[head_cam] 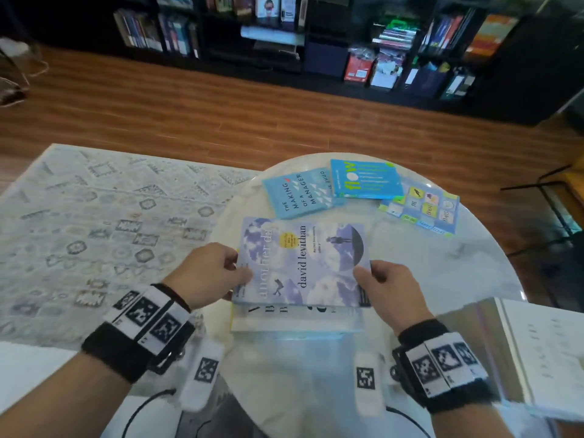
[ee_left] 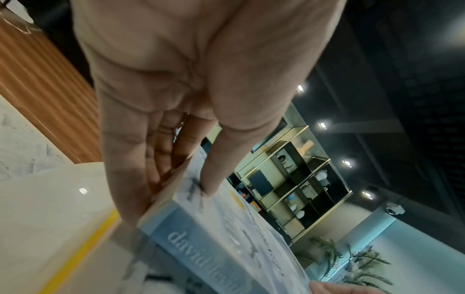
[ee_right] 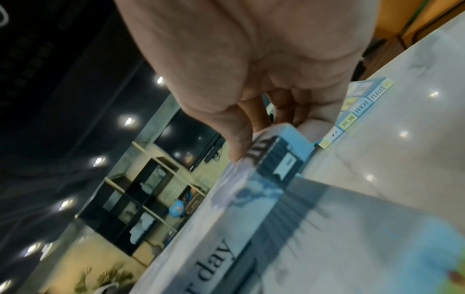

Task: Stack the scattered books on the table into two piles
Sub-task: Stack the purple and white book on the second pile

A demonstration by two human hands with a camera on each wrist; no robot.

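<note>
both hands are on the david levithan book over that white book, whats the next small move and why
Probably lower it flat and square it: the left hand and right hand pinch the David Levithan book by its edges above the white book.

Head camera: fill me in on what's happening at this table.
A person holds the David Levithan book by both side edges, left hand and right hand, thumbs on its cover, over a white book on the round marble table. Farther back lie three more: The Making of a Manager, the flow book overlapping it, and All the Bright Places.
</note>
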